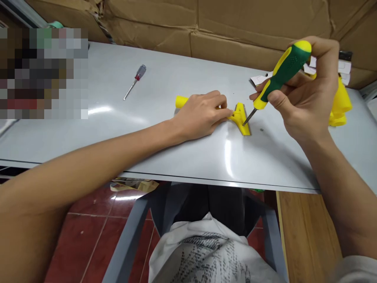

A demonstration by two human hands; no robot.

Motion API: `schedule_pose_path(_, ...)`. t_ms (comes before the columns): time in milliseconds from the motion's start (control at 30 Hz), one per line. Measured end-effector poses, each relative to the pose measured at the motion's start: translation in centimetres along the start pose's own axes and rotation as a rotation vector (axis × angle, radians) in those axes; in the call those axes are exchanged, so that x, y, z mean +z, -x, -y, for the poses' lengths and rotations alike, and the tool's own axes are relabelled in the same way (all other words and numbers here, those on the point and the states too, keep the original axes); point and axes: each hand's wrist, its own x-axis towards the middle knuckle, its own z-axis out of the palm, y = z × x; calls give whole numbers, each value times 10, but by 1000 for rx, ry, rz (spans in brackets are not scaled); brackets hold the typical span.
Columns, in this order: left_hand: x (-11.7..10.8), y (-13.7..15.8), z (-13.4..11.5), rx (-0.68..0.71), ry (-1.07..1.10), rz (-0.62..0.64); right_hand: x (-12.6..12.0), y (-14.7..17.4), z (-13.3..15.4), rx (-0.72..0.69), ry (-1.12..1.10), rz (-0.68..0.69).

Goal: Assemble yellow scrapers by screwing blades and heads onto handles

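My left hand (206, 112) is closed over the handle of a yellow plastic scraper (241, 120), pressing it down on the table. The scraper's flared head sticks out to the right of my fingers, and the handle's end shows at their left; its middle is hidden. My right hand (309, 90) grips a green and yellow screwdriver (284, 74), held at a slant. Its metal tip meets the scraper's head near the wide edge. Just right of the head, a small screw (262, 129) lies on the tabletop.
A second screwdriver (137, 80) with a grey handle lies at the back left. More yellow pieces (340, 100) and flat white-and-dark pieces (260, 78) sit behind my right hand. Cardboard (229, 43) lines the back of the white table (165, 157). The far left is blurred out.
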Motion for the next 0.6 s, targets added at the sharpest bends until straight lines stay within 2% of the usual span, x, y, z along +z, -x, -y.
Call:
schedule_pose_path(233,-5,1,-12,-54,-11,18,11,11,3,5,21,-59)
schedule_pose_path(367,0,2,-10,-14,-78,-40,10,10,-6,-16,46,-53)
schedule_pose_path(500,1,1,-4,56,-121,-47,9,11,-11,72,98,-39)
schedule_pose_path(600,-1,0,-1,66,-108,-24,7,13,-9,132,114,-96)
